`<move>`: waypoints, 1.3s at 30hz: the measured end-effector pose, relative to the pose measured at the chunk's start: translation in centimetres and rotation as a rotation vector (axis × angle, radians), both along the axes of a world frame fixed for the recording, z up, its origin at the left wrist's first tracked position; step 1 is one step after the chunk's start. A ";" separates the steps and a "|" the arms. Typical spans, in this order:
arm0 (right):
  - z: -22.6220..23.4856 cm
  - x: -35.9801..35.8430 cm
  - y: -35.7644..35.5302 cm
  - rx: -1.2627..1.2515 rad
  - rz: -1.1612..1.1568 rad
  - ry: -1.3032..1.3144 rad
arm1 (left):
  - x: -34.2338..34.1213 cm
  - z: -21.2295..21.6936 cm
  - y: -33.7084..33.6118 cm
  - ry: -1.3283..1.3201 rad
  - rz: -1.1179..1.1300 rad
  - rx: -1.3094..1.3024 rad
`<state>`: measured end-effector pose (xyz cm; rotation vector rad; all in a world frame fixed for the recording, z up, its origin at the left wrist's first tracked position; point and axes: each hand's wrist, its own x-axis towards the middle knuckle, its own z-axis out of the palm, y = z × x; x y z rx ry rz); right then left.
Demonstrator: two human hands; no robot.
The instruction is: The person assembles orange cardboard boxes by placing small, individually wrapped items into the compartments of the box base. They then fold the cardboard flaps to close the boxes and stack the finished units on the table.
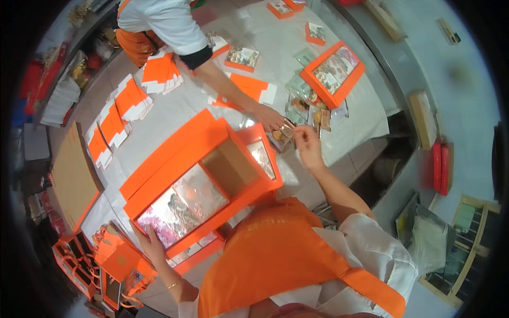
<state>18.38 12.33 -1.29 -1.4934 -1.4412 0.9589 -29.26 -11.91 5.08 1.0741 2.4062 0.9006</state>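
A large orange gift box [193, 183] stands tilted in front of me, with silvery, picture-printed packs [183, 199] in part of it and a bare brown compartment [233, 164] at its right. My left hand [152, 246] grips its lower left corner, thumb on the front and some fingers hidden. Beyond the box, my right hand [308, 146] is closed in a pinch at the edge of a small shiny packet [288, 129]. A co-worker's hand [268, 117] reaches to the same packet from the left. More filled packets [321, 117] lie just past my right hand.
Another orange windowed box [334, 74] rests at the far right of the table. Folded orange-and-white cartons [132, 99] lie in a row at the left. Orange carrier bags [119, 259] stand at lower left, below a brown board [77, 177]. The co-worker's arm [228, 82] crosses the table.
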 end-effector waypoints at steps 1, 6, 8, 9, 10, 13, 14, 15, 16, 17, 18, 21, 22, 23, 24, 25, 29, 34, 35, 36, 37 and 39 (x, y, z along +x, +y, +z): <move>-1.8 1.5 2.0 0.015 -0.020 0.012 | 0.3 0.0 -0.3 0.024 0.021 -0.007; -5.8 4.1 13.7 0.074 -0.138 -0.037 | 0.7 -1.0 -0.3 -0.012 0.169 0.051; -7.1 2.6 18.9 0.059 -0.078 -0.233 | 1.2 -0.6 0.0 -0.041 0.217 0.059; -7.7 1.5 21.5 0.052 -0.046 -0.330 | 1.5 -0.5 0.0 -0.054 0.243 0.064; -9.0 0.5 24.0 0.050 0.015 -0.434 | 1.1 -0.9 -0.2 0.017 0.227 0.055; -10.5 -4.5 29.5 0.009 0.200 -0.701 | 2.6 0.5 1.7 0.014 0.214 0.036; -10.4 -6.5 30.8 -0.009 0.277 -0.776 | 2.7 0.5 1.4 0.002 0.214 0.036; -10.4 -7.8 32.0 -0.019 0.300 -0.816 | 2.2 0.2 1.0 -0.015 0.208 0.036; -10.4 -9.0 33.3 -0.029 0.321 -0.856 | 1.8 0.0 0.6 -0.032 0.200 0.037; -10.4 -10.3 34.2 -0.033 0.343 -0.901 | 1.8 -0.1 0.5 -0.006 0.212 0.012; -10.5 -11.3 34.6 -0.044 0.332 -0.908 | 1.9 -0.2 0.3 0.019 0.222 -0.013; -11.7 -12.9 35.5 0.007 0.393 -0.965 | 2.0 -0.5 -0.7 0.046 0.242 -0.047; -12.0 -12.3 36.5 0.050 0.392 -1.002 | 1.7 -1.1 -1.0 0.047 0.260 -0.038; -13.0 -11.2 37.1 0.083 0.406 -1.030 | 1.0 -1.4 -0.3 0.099 0.253 -0.117; -12.8 -11.3 37.2 0.072 0.383 -1.067 | 0.9 -1.6 -0.4 0.075 0.251 -0.093; -11.2 -12.2 36.7 -0.059 0.467 -1.073 | 1.4 -1.7 -1.5 0.114 0.284 -0.111; -10.9 -9.4 35.5 -0.046 0.558 -1.258 | 1.5 -0.2 1.3 0.153 0.193 -0.060; -8.9 -6.5 32.8 -0.216 0.518 -1.041 | 3.0 1.6 2.0 0.071 0.206 0.015; -9.0 -5.4 32.6 -0.233 0.497 -0.939 | 2.9 1.7 1.9 0.094 0.197 0.007; -8.8 -4.3 32.3 -0.163 0.513 -0.808 | 2.7 1.6 2.0 0.113 0.185 0.003; -8.5 -3.2 31.9 -0.093 0.527 -0.677 | 2.4 1.5 2.0 0.105 0.182 0.013; -5.8 -2.2 30.1 0.104 0.603 -0.483 | 2.3 1.0 1.7 0.081 0.190 0.038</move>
